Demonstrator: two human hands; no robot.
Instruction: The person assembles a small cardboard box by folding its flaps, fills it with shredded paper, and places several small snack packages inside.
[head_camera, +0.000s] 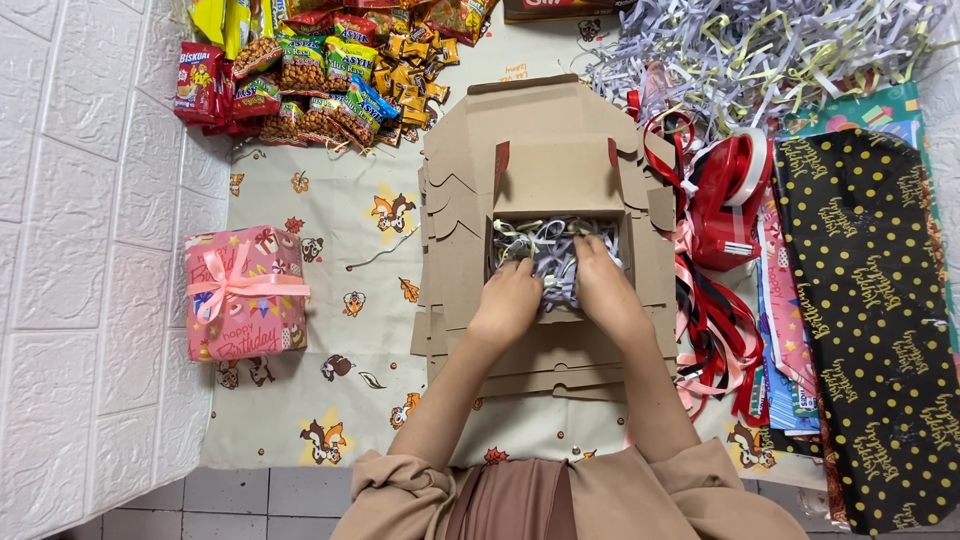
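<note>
Far left we've got a pink wrapped gift box (245, 292) with a ribbon sitting well apart from the work, and a heap of snack packets (320, 75) parked at the far edge. In the middle our left hand (507, 300) and right hand (603, 285) are both down in the open cardboard box (545, 175), which sits on a stack of flat ones, fingers curled together and pressing into the shredded paper (545, 245), probably to pack it flat. On the right, a tangle of ribbons (715, 320) and dotted black wrapping paper (870, 320) lie within easy reach.
</note>
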